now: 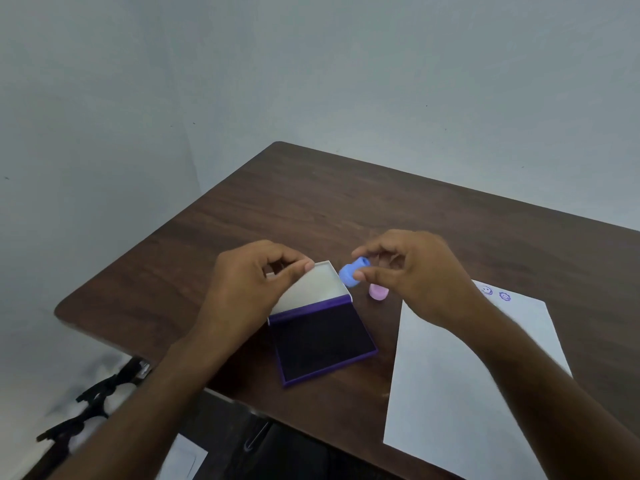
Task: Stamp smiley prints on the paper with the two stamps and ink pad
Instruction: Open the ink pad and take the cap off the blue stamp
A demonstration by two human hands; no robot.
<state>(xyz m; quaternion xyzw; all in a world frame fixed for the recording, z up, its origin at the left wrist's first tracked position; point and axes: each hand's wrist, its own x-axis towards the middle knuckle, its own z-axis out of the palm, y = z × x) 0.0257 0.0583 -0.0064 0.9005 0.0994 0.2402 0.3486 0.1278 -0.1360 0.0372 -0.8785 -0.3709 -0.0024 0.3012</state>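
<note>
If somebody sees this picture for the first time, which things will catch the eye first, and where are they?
First the two hands in the middle of the dark table: the right hand pinches a blue stamp, and the left hand holds the raised lid of the open ink pad. To the right lies the white paper with two smiley prints at its far edge; a pink stamp stands between pad and paper.

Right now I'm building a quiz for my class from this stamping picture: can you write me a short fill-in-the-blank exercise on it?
1. The right hand pinches the ____ stamp.
2. The pink stamp stands on the ____, between the ink pad and the paper.
3. The ink pad's lid, held by the left hand, is ____.
4. The paper already shows ____ smiley prints.

Missing words: blue; table; open; two
</note>
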